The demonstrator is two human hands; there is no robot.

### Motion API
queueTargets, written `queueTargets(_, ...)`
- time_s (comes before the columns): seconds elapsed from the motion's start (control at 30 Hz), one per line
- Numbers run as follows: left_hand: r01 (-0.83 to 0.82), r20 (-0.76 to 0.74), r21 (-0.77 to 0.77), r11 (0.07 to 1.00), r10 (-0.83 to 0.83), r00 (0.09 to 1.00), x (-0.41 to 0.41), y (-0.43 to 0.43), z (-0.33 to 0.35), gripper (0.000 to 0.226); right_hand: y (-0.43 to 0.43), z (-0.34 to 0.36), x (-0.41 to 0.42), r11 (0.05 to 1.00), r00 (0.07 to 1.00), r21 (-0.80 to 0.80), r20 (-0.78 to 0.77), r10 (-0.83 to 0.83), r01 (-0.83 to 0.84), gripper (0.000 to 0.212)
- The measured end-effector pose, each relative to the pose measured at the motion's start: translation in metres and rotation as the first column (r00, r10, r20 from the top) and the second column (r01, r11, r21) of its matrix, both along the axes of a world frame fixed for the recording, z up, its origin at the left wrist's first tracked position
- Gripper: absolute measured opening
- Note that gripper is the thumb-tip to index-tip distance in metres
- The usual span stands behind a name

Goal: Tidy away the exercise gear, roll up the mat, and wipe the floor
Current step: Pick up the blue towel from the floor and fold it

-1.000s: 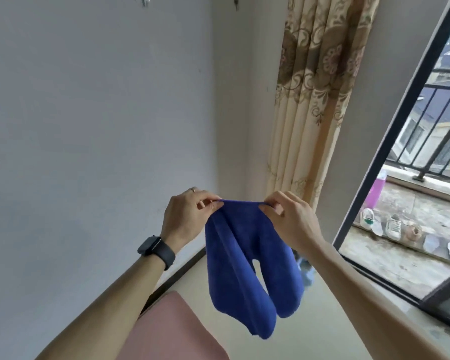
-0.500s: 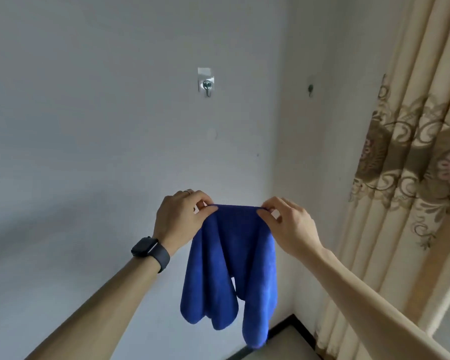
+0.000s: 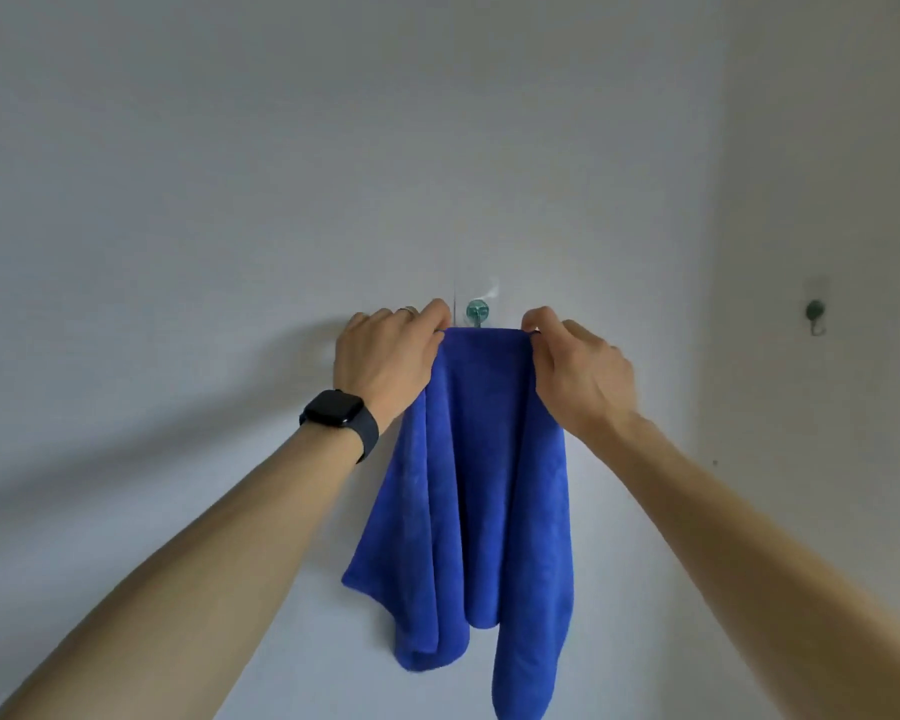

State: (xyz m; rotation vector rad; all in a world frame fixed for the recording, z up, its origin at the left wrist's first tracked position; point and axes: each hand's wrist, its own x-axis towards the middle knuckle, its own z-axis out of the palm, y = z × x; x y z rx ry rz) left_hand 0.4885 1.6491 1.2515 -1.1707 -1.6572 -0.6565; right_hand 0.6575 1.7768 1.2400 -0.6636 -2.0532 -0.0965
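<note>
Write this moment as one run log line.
left hand, right hand: pinch cloth top | hook: just above, bare

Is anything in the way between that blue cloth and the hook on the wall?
Nothing visible. The left hand and right hand pinch the blue cloth by its top edge just below the green hook, with only bare wall around it.

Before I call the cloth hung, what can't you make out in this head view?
- Whether the blue cloth is on the wall hook: its top edge hides the hook's tip.
- Cloth's bottom: cut off by the frame edge.
- Fingertips of left hand and right hand: hidden.
</note>
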Motion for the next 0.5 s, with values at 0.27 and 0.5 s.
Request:
queueTargets(0.27, -0.138, -0.031, 0.034, 0.990, 0.139, 0.990, -0.023, 0.044, 0.008, 0.019, 0.046, 0.003, -0.048, 1.000, 0.999, 0.004, 0.031, 0.023, -0.023, 0.029)
queueTargets(0.5, -0.134, 0.012, 0.113, 0.984, 0.134, 0.991, -0.006, 0.049, -0.069, 0.026, 0.028, -0.059, -0.060, 0.957, 0.946, -0.141, -0.243, 0.214, -0.253, 0.027)
